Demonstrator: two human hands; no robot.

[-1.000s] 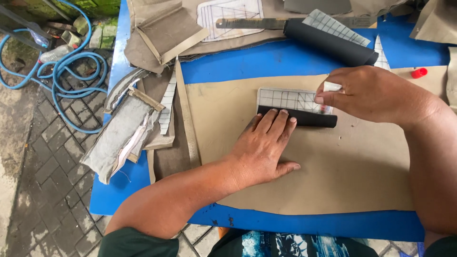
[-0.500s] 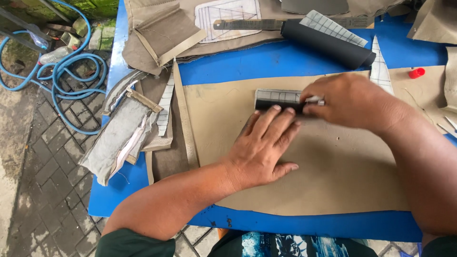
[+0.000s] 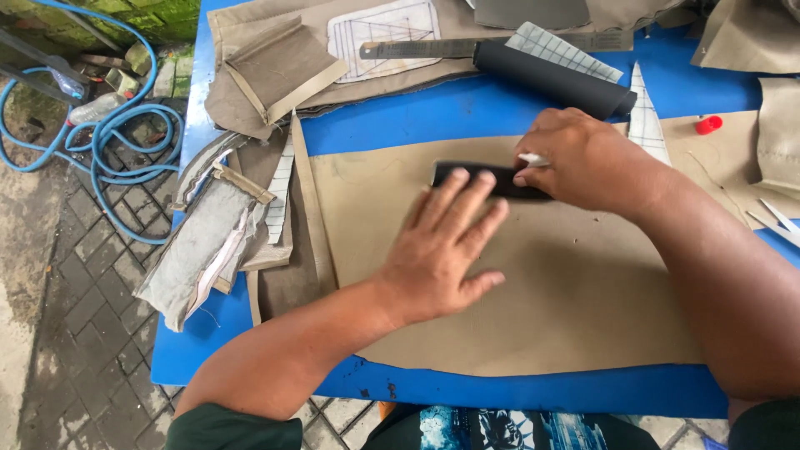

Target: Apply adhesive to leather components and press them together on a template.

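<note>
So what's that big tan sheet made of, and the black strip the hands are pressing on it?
The big tan sheet looks like woven cloth, matte: a fine weave shows and its edges lie limp. The black strip under the left hand and right hand looks smooth and dull, maybe leatherette or rubbery sheet; hard to tell.

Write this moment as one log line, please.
left hand: flat, pressing black strip | right hand: holds white marker at strip | under: tan fabric | surface: blue table
</note>
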